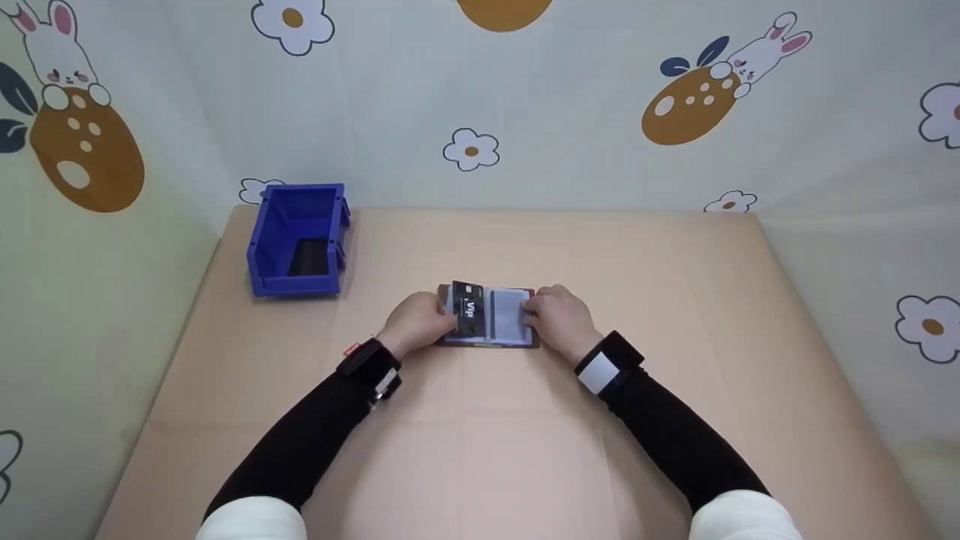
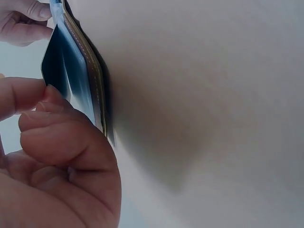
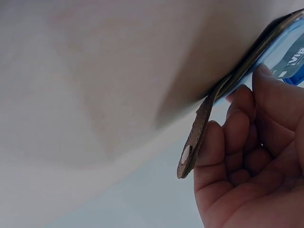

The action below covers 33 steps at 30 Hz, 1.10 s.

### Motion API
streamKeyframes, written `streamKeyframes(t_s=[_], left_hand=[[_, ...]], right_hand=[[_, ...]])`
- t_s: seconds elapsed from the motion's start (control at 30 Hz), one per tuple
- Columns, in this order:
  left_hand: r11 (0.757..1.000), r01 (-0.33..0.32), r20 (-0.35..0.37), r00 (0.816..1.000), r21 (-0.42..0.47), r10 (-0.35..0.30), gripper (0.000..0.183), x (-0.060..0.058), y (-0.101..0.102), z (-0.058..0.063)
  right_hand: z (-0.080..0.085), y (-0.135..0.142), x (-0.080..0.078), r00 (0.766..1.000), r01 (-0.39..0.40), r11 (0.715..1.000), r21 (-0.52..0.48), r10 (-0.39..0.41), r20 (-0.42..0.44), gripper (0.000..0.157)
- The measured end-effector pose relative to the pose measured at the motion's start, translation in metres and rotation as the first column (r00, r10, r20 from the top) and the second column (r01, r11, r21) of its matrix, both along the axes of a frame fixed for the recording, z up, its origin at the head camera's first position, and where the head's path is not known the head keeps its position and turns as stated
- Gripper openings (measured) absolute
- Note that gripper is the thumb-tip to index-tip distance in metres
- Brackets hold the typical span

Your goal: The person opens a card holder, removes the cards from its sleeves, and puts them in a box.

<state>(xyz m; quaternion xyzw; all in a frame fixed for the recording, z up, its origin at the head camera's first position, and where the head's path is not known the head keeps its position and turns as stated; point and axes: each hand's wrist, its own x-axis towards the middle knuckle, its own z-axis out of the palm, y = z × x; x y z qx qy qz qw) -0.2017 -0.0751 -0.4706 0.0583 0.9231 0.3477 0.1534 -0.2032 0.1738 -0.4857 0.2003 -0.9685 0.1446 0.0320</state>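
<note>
VIP card (image 1: pixel 470 311), one; wallet (image 1: pixel 511 318), one

"What sort of place is this?"
"A small screened-off booth, it seems: pale, creased sheeting (image 1: pixel 570 97) printed with rabbits (image 1: pixel 60 56) and flowers (image 1: pixel 471 151) surrounds the desk (image 1: pixel 525 450) on three sides."
"Inside a home or a workshop?"
"I can't tell. The prints suit a child's room, while the blue plastic bin (image 1: pixel 296 286) is the kind workshops keep small parts in."
</note>
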Motion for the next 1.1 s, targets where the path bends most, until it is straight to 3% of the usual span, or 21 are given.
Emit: streamKeyframes(t_s=[0.2, 0.47, 0.67, 0.77, 0.93, 1.1], left_hand=[[0.999, -0.005, -0.052, 0.999, 0.035, 0.007, 0.031, -0.001, -0.006, 0.010], [0.995, -0.083, -0.143, 0.986, 0.051, 0.089, 0.023, -0.014, -0.030, 0.036], [0.981, -0.171, -0.187, 0.964, 0.097, 0.187, 0.015, -0.026, -0.063, 0.056], [0.969, -0.224, -0.175, 0.955, 0.102, 0.239, 0.016, -0.030, -0.082, 0.066], [0.952, -0.293, -0.179, 0.936, 0.083, 0.304, 0.025, -0.035, -0.113, 0.080], [0.937, -0.348, -0.188, 0.918, 0.036, 0.349, 0.031, -0.035, -0.142, 0.086]], right_hand=[[0.000, 0.000, 0.000, 1.000, 0.007, 1.000, 0.010, -0.007, 0.007, 0.022], [0.001, 0.000, 0.000, 1.000, 0.000, 1.000, 0.006, 0.000, 0.005, 0.021], [0.001, 0.000, 0.001, 1.000, -0.004, 1.000, 0.006, 0.004, 0.003, 0.022], [0.000, 0.000, 0.001, 1.000, -0.004, 1.000, 0.000, 0.004, -0.004, 0.022], [-0.001, 0.001, 0.000, 1.000, 0.004, 1.000, -0.009, -0.004, -0.009, 0.021], [-0.002, 0.001, -0.001, 1.000, 0.006, 1.000, -0.006, -0.006, -0.006, 0.021]])
